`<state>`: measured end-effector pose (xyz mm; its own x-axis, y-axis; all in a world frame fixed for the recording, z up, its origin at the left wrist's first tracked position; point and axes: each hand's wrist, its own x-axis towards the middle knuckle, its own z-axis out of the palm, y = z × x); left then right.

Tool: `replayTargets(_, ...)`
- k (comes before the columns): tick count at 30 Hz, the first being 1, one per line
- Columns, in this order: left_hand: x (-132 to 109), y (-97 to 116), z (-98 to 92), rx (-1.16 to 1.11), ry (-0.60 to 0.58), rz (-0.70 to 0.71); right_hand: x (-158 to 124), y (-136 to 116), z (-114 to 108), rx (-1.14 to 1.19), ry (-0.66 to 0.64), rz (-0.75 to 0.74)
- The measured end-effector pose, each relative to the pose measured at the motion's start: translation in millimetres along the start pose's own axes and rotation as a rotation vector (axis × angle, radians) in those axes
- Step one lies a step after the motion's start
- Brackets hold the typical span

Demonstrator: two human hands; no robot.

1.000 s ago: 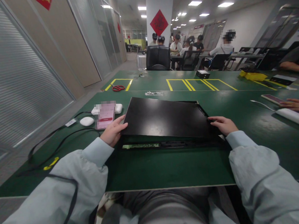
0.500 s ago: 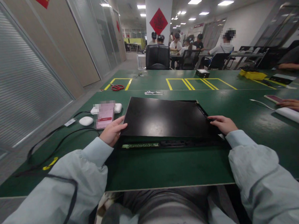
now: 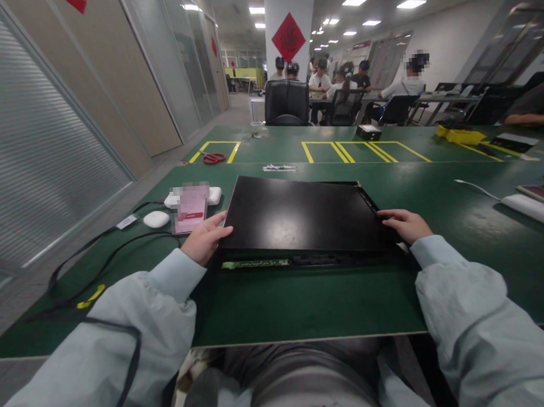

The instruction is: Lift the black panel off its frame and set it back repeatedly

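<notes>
A glossy black screen panel (image 3: 295,211) lies tilted over a black frame (image 3: 367,196), its left side raised. Along the near side, below the panel, a strip of green circuit board (image 3: 256,264) shows. My left hand (image 3: 206,239) is closed on the panel's left edge, thumb on top and fingers mostly hidden beneath. On the opposite side my right hand (image 3: 408,224) pinches the right rim of the frame, close to the panel's right edge. The frame's inside is largely covered by the panel.
Left of the panel are a phone (image 3: 192,209), a white rounded case (image 3: 156,220) and black cables (image 3: 104,244). Red-handled scissors (image 3: 213,158) lie farther back. At right are a white bar (image 3: 535,212) with a cable and another phone (image 3: 542,195). People sit in the background.
At the right, a co-worker's hand has drawn back out of the near area, and the phone there has shifted right and closer. My hands and the panel have hardly moved.
</notes>
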<state>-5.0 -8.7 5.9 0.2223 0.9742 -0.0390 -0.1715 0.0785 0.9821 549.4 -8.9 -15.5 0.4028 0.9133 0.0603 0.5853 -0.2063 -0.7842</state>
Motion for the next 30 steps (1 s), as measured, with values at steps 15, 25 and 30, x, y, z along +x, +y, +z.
replayTargets(15,-1,3,7.9,0.033,-0.022,0.014,0,-2,-2,0.018,-0.014,-0.006)
replayTargets(25,-1,3,10.3,0.050,0.033,0.031,1,2,0,0.009,-0.022,-0.017)
replayTargets(30,-1,1,10.9,0.084,0.045,0.060,7,11,0,-0.126,-0.017,-0.096)
